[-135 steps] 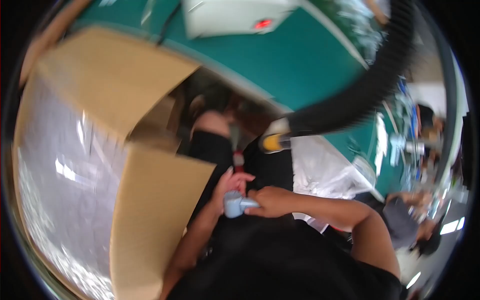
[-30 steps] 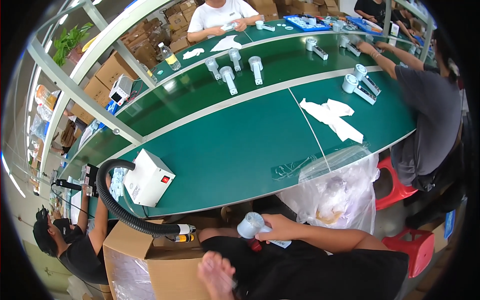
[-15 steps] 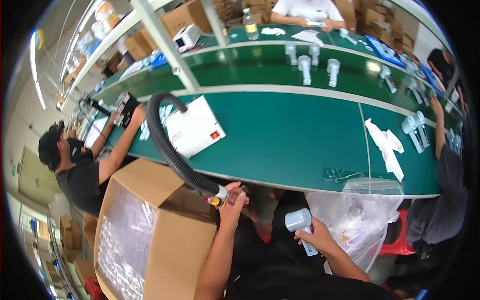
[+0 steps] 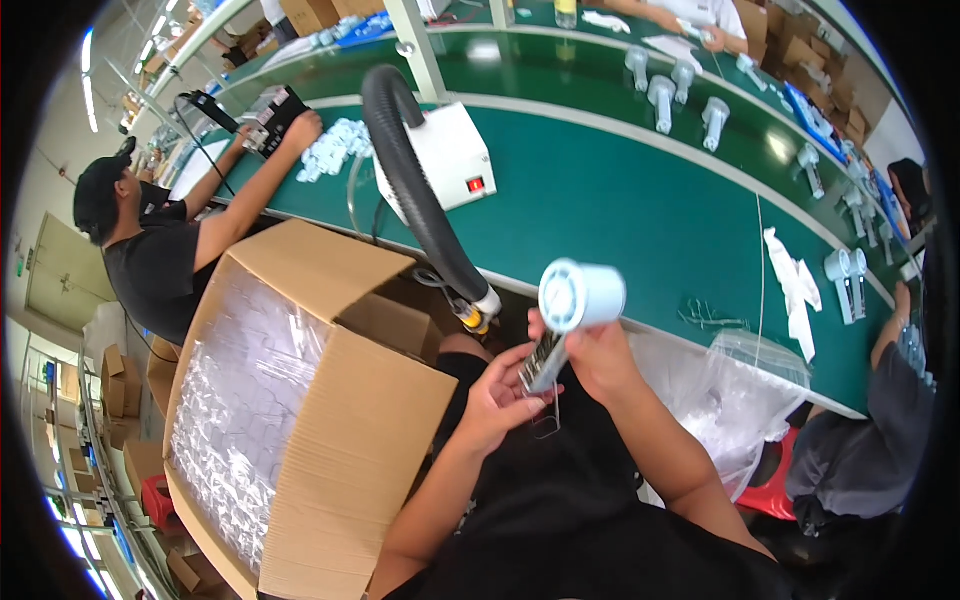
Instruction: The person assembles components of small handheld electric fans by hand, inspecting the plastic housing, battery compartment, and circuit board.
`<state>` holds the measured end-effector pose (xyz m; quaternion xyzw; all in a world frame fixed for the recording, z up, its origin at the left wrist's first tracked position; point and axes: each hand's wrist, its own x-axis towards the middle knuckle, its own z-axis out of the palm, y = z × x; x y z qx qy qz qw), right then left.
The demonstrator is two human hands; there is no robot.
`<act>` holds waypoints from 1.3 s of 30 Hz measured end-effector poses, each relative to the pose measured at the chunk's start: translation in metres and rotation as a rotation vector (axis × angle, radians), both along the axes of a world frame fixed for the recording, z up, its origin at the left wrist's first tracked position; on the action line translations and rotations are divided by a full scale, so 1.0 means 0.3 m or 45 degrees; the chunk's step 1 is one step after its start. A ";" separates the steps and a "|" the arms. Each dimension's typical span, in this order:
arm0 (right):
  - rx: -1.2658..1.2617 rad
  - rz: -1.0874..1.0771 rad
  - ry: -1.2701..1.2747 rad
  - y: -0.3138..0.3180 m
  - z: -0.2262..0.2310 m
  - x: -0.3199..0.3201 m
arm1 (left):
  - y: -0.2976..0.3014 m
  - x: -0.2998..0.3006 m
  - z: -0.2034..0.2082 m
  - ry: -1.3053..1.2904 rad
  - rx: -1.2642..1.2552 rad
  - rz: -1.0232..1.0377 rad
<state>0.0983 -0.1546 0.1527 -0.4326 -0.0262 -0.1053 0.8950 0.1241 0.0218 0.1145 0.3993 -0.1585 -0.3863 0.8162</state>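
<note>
A light blue handheld fan (image 4: 585, 295) is held up over my lap, its round head toward the table and its handle pointing back toward me. Dark and metallic parts show along the handle. My left hand (image 4: 497, 398) has its fingers closed round the lower end of the handle. My right hand (image 4: 603, 358) grips the fan where head and handle meet. A thin looped piece (image 4: 546, 425) hangs by the handle; what it is I cannot make out. The black ribbed hose (image 4: 420, 190) from a white machine (image 4: 450, 160) hangs left of the fan, touched by neither hand.
An open cardboard box (image 4: 350, 470) with clear plastic-wrapped contents stands at my left. The green table (image 4: 600, 210) carries a white cloth (image 4: 793, 290). Several fans (image 4: 661, 103) stand on the belt beyond. A clear plastic bag (image 4: 700, 420) hangs at right. Co-workers sit left, right and across.
My left hand has let go of the hose end and now grips the fan's handle. The fan has come up in my right hand and turned. My view has shifted.
</note>
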 end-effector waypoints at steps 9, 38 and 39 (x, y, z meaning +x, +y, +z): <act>-0.892 0.365 -0.062 -0.047 0.102 -0.097 | 0.027 -0.047 0.056 -0.438 0.138 0.150; -0.990 0.202 0.628 -0.149 -0.070 -0.291 | -0.026 -0.002 -0.198 0.320 0.093 0.155; -0.994 0.210 0.638 -0.142 -0.074 -0.306 | -0.025 -0.008 -0.195 0.333 0.090 0.158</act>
